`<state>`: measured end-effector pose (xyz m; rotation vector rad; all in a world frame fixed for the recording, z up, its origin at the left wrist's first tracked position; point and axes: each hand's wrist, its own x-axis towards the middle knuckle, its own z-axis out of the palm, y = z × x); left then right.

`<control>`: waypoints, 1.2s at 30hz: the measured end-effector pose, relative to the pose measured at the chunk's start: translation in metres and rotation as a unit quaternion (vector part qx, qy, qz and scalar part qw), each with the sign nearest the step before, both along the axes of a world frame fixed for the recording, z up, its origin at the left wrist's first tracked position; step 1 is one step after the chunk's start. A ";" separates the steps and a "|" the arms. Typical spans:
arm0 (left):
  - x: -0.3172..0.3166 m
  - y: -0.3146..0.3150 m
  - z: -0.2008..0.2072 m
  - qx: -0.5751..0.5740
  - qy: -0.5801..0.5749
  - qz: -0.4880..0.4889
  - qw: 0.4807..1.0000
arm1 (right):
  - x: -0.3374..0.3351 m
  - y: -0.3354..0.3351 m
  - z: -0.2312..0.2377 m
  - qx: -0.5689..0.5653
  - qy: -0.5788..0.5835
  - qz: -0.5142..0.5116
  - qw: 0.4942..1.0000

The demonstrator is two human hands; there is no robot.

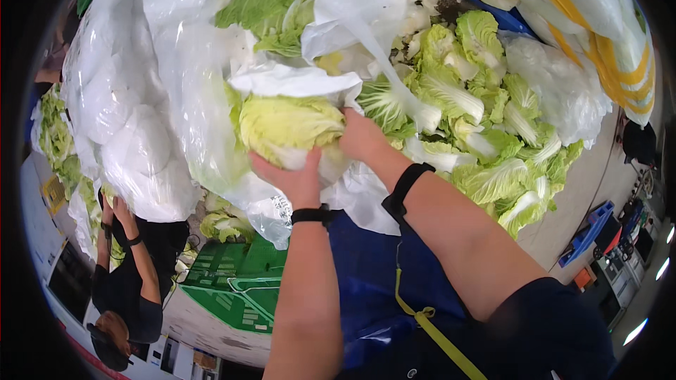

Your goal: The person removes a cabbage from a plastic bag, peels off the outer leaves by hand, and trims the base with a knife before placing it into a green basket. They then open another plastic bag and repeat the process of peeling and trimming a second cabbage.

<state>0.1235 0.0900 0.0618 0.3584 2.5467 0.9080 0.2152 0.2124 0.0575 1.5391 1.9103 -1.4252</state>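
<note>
A pale yellow-green napa cabbage [290, 125] lies between my two hands, inside the mouth of a clear plastic bag [201, 109]. My left hand [297, 177] cups it from the near side, thumb up against its leaves. At its right end is my right hand [360, 137], gripping it there; the fingertips are partly hidden. White paper [296, 81] runs along the cabbage's far side, close to my right fingers. Beyond it, another greener cabbage [271, 14] shows among the plastic. More paper [362, 197] hangs below my hands.
Loose cabbage leaves [486, 119] pile up on the right, beside yellow-striped plastic sacks [612, 49]. Bulging white bags [134, 119] stand at left. A green crate [232, 278] is near my left forearm. At lower left, a co-worker [134, 274] reaches toward bags and leaves.
</note>
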 end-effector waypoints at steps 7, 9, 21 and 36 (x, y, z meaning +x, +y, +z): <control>-0.059 -0.087 -0.016 0.295 -0.369 0.156 0.868 | 0.086 -0.043 -0.098 0.081 0.066 0.024 0.994; -0.067 -0.094 -0.012 0.303 -0.434 0.192 0.826 | 0.087 -0.050 -0.071 -0.008 0.109 -0.075 0.991; -0.089 -0.101 -0.006 0.312 -0.445 0.135 0.829 | 0.029 0.059 -0.010 0.045 0.127 -0.016 0.991; -0.096 -0.115 -0.015 0.334 -0.475 0.192 0.791 | -0.038 -0.088 -0.036 -0.094 0.267 -0.113 0.952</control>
